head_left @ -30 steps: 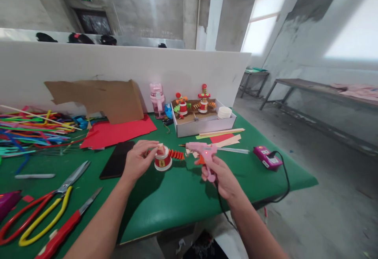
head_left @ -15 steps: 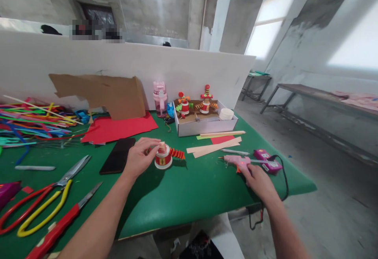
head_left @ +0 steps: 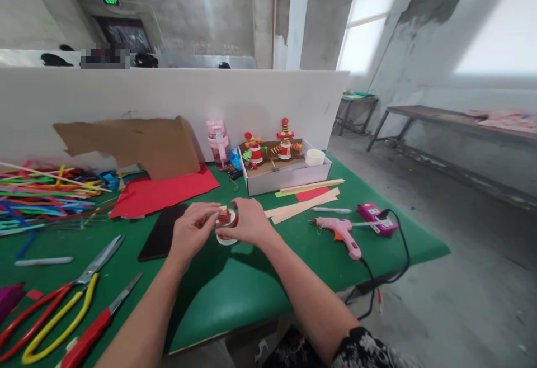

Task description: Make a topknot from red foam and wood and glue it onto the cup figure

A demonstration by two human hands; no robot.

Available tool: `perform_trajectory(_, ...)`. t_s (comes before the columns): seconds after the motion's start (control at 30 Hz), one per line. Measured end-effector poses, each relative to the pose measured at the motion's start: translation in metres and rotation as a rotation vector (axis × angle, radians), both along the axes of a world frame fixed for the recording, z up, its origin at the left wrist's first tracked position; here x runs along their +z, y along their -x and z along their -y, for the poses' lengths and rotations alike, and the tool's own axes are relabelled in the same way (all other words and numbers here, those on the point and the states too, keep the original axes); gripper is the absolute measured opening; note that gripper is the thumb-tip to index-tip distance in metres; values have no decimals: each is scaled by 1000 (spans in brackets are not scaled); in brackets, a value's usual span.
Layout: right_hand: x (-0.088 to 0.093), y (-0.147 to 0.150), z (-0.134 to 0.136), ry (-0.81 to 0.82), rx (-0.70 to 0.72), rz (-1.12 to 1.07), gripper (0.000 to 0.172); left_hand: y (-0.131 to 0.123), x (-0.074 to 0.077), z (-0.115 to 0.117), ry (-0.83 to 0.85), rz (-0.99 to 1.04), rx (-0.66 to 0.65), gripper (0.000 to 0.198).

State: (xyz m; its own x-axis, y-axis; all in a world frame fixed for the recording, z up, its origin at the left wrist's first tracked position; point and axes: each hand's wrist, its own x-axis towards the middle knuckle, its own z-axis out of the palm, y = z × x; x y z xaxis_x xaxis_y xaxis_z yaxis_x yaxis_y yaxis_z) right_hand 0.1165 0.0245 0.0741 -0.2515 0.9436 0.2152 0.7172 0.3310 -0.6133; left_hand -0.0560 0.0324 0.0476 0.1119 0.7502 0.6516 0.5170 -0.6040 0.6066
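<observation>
A small upturned paper cup (head_left: 227,240) with a red band stands on the green table. A pale, accordion-folded paper strip (head_left: 224,213) sits on top of it. From the left, my left hand (head_left: 191,231) pinches at this folded strip, its fingertips close to the cup top. My right hand (head_left: 250,222) curls around the cup's right side, thumb in front and fingers behind, covering much of it. On the table to the right lies a pink hot glue gun (head_left: 342,230) with a glue stick in its back.
A box (head_left: 289,180) holds two similar cup figures and a white roll. Paper strips (head_left: 304,206) lie before it. Left are a black phone (head_left: 161,232), scissors (head_left: 94,264), a red-handled tool (head_left: 103,319), red paper (head_left: 168,192) and colourful pipe cleaners (head_left: 50,194). A power cord (head_left: 406,256) crosses the right edge.
My right hand has let go of the glue gun, which now lies on the table, and has moved left to the cup. My left hand stays at the cup. The view has shifted slightly.
</observation>
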Motion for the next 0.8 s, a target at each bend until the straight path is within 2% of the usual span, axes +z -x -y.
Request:
perform_trajectory(0.1, -10, 7, -3, -50, -19, -109, 50, 1, -1, -1, 9, 1, 13, 17)
perform_trajectory(0.3, -30, 0, 0, -144, -49, -170, 48, 1, -1, 0, 20, -22, 20, 17)
perform_trajectory(0.5, -26, 3, -4, -123, -24, -170, 27, 3, 1, 1, 32, -42, 34, 15)
perform_trajectory(0.8, -21, 7, -6, -57, -18, -202, 15, 7, 0, 0, -25, -106, 13, 14)
